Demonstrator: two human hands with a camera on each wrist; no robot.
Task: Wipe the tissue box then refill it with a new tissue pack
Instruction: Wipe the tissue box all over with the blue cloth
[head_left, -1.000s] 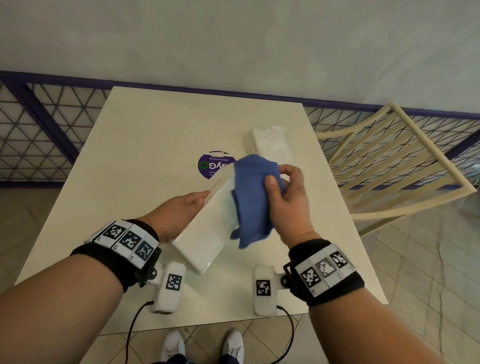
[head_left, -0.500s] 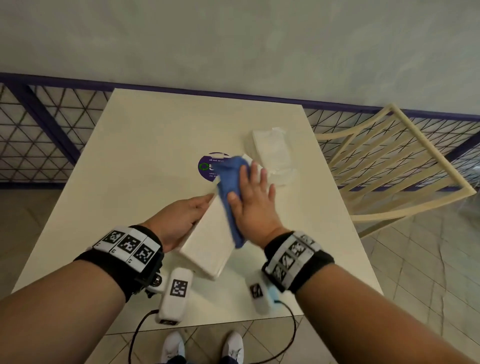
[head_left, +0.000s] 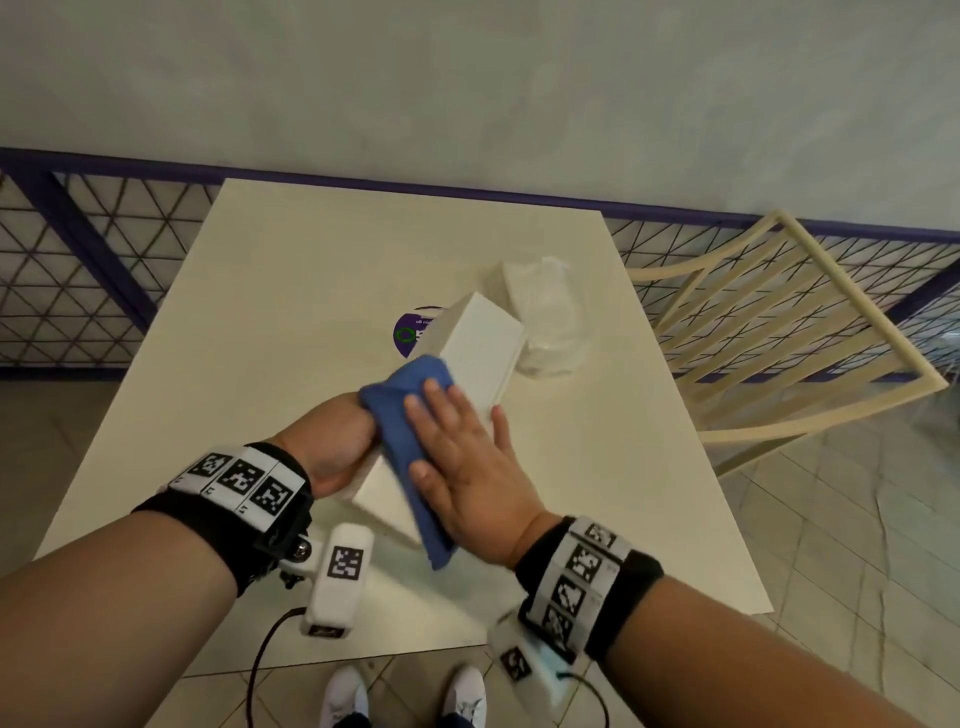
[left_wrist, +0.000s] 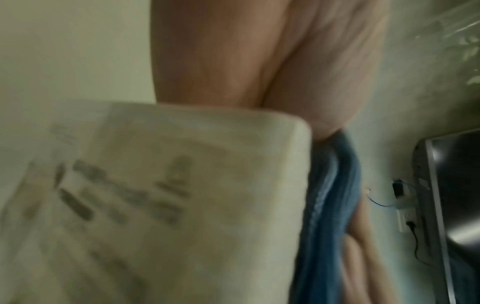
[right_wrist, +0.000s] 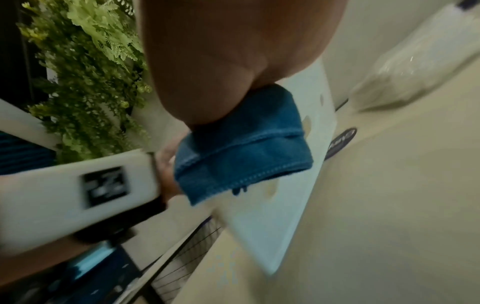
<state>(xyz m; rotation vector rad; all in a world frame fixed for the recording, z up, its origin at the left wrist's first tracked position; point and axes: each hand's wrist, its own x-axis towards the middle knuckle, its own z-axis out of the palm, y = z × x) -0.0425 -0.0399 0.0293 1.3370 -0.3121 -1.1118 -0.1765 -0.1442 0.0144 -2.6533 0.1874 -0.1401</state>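
Blue cloth (head_left: 410, 447) pressed flat on white box (head_left: 478, 353) by right hand (head_left: 467, 467), fingers spread. Left hand (head_left: 332, 441) grips box's near end, tilted above desk (head_left: 270, 312). Pack (head_left: 545, 322) lies just beyond box.

Black wristbands (head_left: 223, 512) w/ b&w marker tags, white wrist cams (head_left: 337, 579), cables, white shoes (head_left: 345, 693)

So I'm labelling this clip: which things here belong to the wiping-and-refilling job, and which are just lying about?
Part of the job:
tissue box, held by the left hand
blue cloth, pressed flat by the right hand
new tissue pack

Just there:
table
purple sticker
chair
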